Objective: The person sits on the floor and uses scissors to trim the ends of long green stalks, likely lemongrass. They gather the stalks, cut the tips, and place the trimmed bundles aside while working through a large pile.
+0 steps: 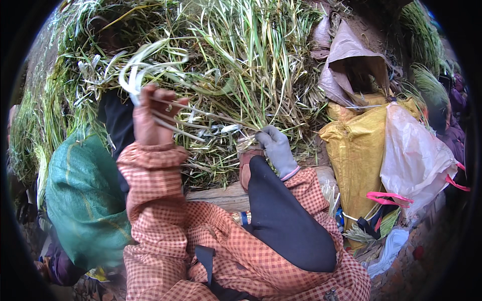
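My bare left hand [156, 118] is raised and blurred, with several long pale plant strips [137, 73] looped up over its fingers. From it, thin strands [211, 114] stretch across towards my right hand [276, 148]. That hand wears a grey glove with a pink cuff, and its thumb and fingertips pinch the far end of the strands. Just below the glove, a reddish-brown shoe [244, 171] shows beside my dark trouser leg [288, 222]. White strip ends [229, 128] lie on the grass between the hands.
A heap of long green grass stalks [244, 56] spreads in front. On the left bulges a green woven sack [84, 199]. Yellow [357, 150] and white [414, 158] sacks stand on the right, near pink ribbon [389, 197]. Behind my hands lies a log [220, 195].
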`<state>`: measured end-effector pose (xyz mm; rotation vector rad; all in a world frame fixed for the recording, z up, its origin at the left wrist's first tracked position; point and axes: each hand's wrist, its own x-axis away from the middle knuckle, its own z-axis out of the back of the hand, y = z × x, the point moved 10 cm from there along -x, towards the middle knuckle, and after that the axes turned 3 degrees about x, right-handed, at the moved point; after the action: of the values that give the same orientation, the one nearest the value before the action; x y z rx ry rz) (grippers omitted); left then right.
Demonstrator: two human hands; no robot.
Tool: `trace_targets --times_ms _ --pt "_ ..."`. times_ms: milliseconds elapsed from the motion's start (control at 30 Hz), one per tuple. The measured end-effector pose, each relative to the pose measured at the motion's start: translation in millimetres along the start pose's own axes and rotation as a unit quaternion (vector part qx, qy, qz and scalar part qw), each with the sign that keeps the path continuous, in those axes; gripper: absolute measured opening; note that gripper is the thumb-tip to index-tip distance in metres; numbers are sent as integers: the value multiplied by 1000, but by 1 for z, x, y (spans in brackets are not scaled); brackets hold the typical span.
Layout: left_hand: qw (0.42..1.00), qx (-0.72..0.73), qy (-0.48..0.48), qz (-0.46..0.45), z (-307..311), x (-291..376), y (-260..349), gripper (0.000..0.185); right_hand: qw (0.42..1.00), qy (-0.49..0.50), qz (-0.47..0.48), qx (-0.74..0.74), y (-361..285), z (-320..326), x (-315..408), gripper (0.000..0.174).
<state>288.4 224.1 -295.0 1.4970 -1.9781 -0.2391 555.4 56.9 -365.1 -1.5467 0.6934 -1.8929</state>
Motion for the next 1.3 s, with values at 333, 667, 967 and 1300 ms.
trace_targets --times_ms 333,667,967,1300 --pt "950 76 -212 -218 -42 60 248 43 973 -22 70 219 -32 -5 1 24" --pt "997 1 -51 61 -32 -6 -33 23 796 4 -42 604 -77 11 -126 32" --pt "981 -137 93 96 1 -31 -83 19 898 -11 284 335 -116 -4 -25 24" --pt "967 -137 15 212 -23 0 -145 23 957 17 239 164 -113 3 -18 36"
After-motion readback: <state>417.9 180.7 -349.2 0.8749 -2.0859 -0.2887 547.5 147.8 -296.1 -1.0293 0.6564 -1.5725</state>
